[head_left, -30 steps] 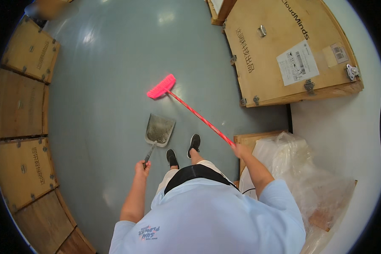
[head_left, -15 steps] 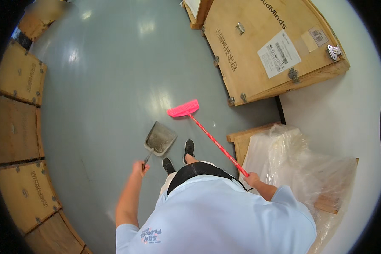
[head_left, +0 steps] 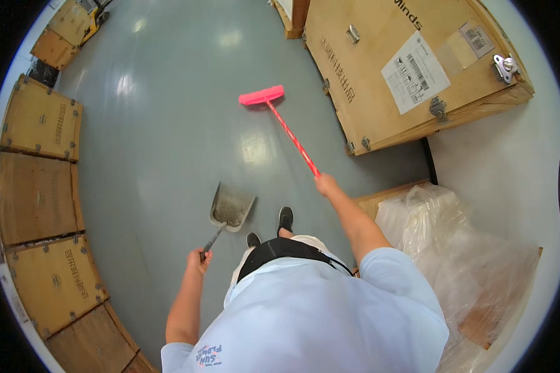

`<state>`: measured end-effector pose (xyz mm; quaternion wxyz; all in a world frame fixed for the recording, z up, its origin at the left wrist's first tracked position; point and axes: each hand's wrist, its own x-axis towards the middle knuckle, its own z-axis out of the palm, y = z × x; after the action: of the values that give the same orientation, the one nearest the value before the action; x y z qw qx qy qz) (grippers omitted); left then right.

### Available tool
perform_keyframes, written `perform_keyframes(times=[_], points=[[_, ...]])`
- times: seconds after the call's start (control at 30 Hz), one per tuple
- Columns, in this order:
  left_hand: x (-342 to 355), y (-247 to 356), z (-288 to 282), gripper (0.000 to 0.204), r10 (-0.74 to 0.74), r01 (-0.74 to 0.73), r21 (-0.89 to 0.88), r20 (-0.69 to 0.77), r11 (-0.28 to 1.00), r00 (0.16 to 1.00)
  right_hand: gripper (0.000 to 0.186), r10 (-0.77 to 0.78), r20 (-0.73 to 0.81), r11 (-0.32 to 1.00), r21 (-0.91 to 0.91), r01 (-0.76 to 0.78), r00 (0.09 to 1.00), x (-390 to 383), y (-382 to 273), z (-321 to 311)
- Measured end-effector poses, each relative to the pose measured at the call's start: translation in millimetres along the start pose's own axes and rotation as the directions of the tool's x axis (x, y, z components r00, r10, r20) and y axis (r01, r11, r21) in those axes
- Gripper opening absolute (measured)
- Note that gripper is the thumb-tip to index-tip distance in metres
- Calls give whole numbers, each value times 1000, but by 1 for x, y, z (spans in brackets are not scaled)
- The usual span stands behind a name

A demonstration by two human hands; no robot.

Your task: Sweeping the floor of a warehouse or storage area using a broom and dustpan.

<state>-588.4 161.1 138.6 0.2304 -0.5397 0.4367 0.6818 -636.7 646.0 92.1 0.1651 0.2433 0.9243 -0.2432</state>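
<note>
My left hand is closed round the dark handle of a grey dustpan, whose open pan faces up and away from me, just ahead of my shoes. Some dirt or marks show inside the pan, too small to make out. Out in front, my right hand grips the red pole of a broom. The pole runs forward and to the left, and the pink head lies farther off on the grey floor. Both tools are apart from each other.
Wooden crates with metal latches line the left side. A big wooden crate stands ahead on the right, near the white wall. Close on my right is a stack wrapped in clear plastic film. Yellow equipment shows far left.
My right arm has reached forward, carrying the broom head farther from me and slightly left. The dustpan stays in my left hand near my feet, with its handle swung slightly.
</note>
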Motion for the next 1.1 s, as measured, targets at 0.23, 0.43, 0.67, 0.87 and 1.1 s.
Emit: perform_keyframes(times=[0.23, 0.43, 0.67, 0.87, 1.1], points=[[-12, -4, 29, 6, 63, -74, -159, -70, 984, 996, 42, 30, 108, 999, 28, -33, 994, -29, 50, -2], [13, 0, 72, 8, 67, -77, -181, -65, 980, 996, 50, 303, 225, 951, -133, -279, 926, -201, 150, -31], [32, 17, 119, 10, -31, 17, -176, -79, 984, 996, 53, 401, 141, 914, -123, -386, 905, -284, 166, -64], [46, 34, 134, 8, -39, 31, -122, -71, 992, 997, 55, 330, -82, 940, 120, -320, 940, -77, 81, -74], [42, 48, 171, 8, -59, 59, -1, -74, 998, 996, 45, 443, 68, 896, -12, -444, 894, 76, 23, -124]])
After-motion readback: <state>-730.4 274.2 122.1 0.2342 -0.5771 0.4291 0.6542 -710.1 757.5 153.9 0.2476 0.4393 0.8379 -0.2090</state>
